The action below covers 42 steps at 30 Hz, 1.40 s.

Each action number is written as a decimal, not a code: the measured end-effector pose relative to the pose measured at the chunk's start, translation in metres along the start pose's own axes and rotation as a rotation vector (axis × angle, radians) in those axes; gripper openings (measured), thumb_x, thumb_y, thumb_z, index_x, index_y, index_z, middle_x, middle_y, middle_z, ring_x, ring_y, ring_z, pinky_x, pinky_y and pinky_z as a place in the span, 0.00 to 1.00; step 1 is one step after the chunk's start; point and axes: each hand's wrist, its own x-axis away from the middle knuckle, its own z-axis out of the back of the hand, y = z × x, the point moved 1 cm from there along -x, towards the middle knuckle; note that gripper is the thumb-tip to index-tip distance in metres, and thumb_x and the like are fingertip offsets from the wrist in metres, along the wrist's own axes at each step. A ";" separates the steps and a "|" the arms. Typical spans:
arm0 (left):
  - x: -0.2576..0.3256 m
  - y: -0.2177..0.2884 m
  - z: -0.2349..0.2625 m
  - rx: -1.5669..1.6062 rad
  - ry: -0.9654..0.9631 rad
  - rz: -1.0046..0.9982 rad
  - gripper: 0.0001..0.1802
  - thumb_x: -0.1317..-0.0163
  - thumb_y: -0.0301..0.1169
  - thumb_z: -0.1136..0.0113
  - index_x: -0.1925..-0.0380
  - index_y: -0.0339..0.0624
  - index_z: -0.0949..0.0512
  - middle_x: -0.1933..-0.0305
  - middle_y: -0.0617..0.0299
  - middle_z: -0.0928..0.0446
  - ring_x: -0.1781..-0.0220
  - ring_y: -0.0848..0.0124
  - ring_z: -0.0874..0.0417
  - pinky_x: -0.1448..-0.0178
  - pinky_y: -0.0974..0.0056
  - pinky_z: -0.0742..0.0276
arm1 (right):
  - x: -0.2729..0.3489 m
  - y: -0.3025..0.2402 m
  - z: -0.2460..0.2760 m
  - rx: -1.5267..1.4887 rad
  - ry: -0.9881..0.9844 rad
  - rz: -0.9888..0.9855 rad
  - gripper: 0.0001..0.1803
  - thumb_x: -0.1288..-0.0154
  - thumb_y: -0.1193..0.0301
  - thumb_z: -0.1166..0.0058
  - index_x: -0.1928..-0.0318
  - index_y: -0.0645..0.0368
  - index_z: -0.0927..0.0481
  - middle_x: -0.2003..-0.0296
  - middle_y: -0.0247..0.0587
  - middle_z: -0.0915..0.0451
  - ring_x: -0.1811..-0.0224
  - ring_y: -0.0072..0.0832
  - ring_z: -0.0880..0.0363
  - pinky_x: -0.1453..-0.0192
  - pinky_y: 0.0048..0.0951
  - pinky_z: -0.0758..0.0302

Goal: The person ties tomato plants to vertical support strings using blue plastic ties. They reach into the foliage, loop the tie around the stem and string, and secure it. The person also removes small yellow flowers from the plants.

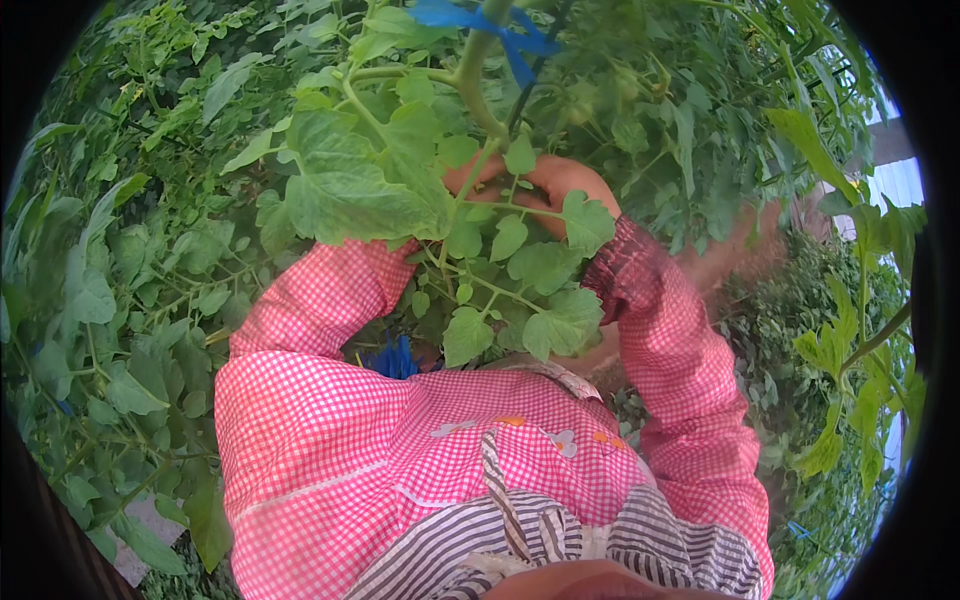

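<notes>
A tomato plant's thick green stem point(478, 85) comes down from the top middle and bends among broad leaves point(345, 175). Both hands meet behind this foliage, close to the stem. Only a patch of my left hand point(474, 176) shows between the leaves; its fingers are hidden. My right hand point(575, 183) reaches in from the right with its fingers curled toward the left hand. Leaflets and thin leaf stalks cover the fingertips, so what they grip cannot be made out. A blue tie point(515, 38) is knotted around the stem above the hands.
Dense tomato foliage point(130, 270) fills the left side and the far background. More leafy stems point(870, 350) stand at the right edge. A bunch of blue strips point(393, 357) hangs at my waist, beside the pink checked garment point(330, 430).
</notes>
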 end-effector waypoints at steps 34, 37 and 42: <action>0.007 0.033 0.006 0.571 0.309 0.510 0.33 0.47 0.29 0.32 0.42 0.36 0.36 0.49 0.56 0.25 0.53 0.68 0.20 0.51 0.65 0.23 | -0.009 0.011 -0.017 -0.180 0.241 -0.378 0.22 0.42 0.66 0.47 0.49 0.64 0.30 0.63 0.44 0.17 0.62 0.40 0.18 0.56 0.36 0.24; 0.005 0.045 0.009 0.514 0.219 0.473 0.34 0.45 0.29 0.34 0.39 0.37 0.39 0.44 0.54 0.27 0.47 0.67 0.23 0.46 0.64 0.25 | -0.011 0.017 -0.018 -0.289 0.255 -0.535 0.24 0.42 0.65 0.45 0.47 0.64 0.32 0.61 0.44 0.17 0.60 0.39 0.18 0.55 0.35 0.24; 0.013 0.046 0.007 0.531 0.127 0.439 0.36 0.40 0.30 0.38 0.35 0.40 0.44 0.37 0.54 0.32 0.37 0.66 0.30 0.38 0.64 0.31 | -0.019 0.020 -0.025 -0.347 0.300 -0.572 0.22 0.43 0.67 0.44 0.50 0.64 0.31 0.62 0.44 0.17 0.59 0.40 0.18 0.54 0.36 0.25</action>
